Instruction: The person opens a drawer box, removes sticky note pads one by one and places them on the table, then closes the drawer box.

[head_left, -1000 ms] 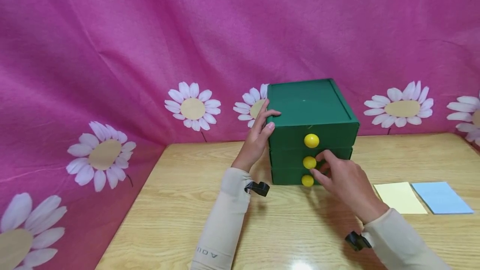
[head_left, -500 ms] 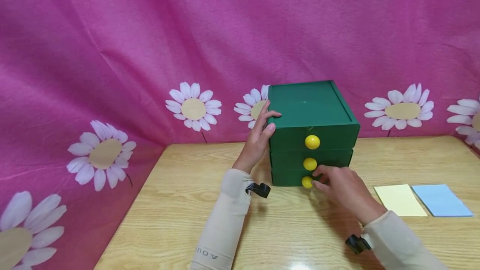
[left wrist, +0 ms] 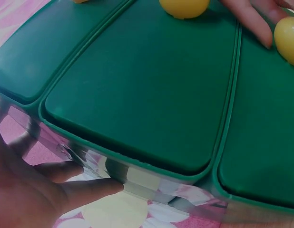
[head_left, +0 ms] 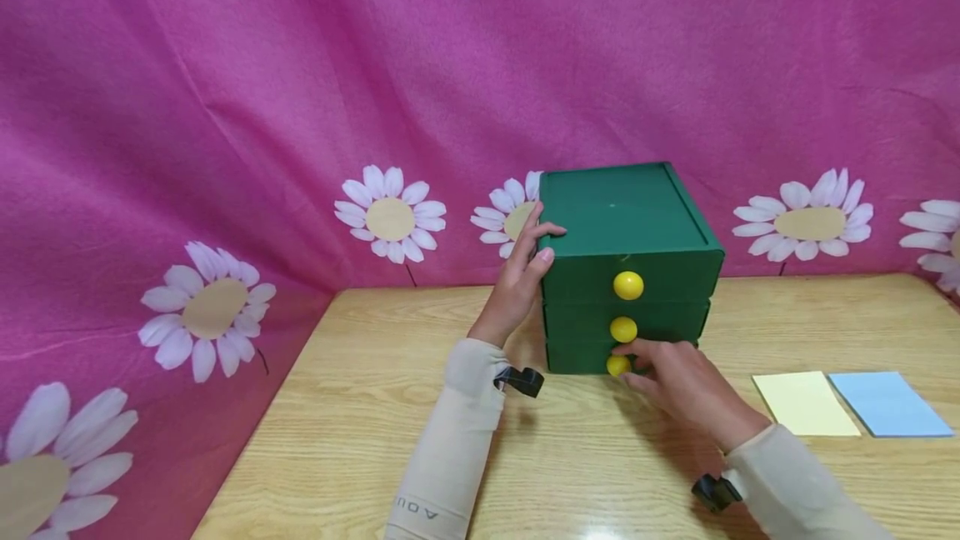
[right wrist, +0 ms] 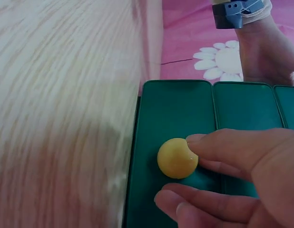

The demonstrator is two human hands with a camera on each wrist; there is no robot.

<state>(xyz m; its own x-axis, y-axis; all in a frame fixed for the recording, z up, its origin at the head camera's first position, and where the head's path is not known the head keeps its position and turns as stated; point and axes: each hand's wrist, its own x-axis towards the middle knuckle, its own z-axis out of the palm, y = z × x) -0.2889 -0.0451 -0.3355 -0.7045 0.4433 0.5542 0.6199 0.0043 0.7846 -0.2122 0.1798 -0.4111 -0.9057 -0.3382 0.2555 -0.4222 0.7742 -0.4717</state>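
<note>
A green three-drawer box (head_left: 630, 211) stands on the table, its drawers pushed in, each with a round yellow knob. My left hand (head_left: 516, 282) rests against the box's left side, fingers spread, one fingertip over the top edge. My right hand (head_left: 690, 382) is at the bottom drawer. In the right wrist view, one digit meets the edge of the bottom knob (right wrist: 177, 158), while another finger (right wrist: 171, 199) lies beside it with a small gap. The middle knob (head_left: 623, 329) and top knob (head_left: 628, 285) are untouched.
A yellow paper pad (head_left: 806, 403) and a blue paper pad (head_left: 891, 404) lie side by side on the wooden table (head_left: 360, 407), right of the box. A pink cloth (head_left: 450, 65) with white daisies hangs behind and to the left.
My right hand has moved down from beside the middle knob to the bottom knob, its fingers now to either side of it. The left hand and box look still.
</note>
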